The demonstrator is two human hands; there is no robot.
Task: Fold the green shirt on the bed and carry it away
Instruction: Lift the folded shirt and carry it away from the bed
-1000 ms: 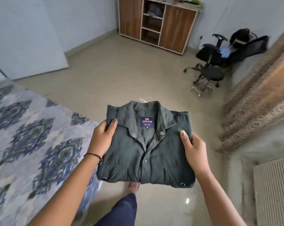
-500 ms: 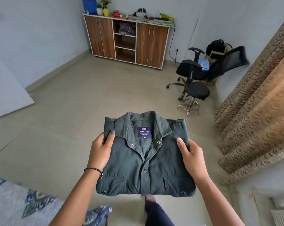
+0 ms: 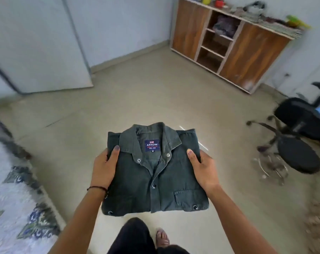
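Your left hand (image 3: 102,171) and right hand (image 3: 204,171) grip the folded shirt (image 3: 155,180); keep it level, walking clear of the bed (image 3: 12,208).

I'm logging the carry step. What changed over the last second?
The view swung: the bed dropped almost out of sight, then returned at left; the wooden cabinet and office chair shifted rightward. Unchanged: left hand and right hand grip the folded green shirt by its sides.
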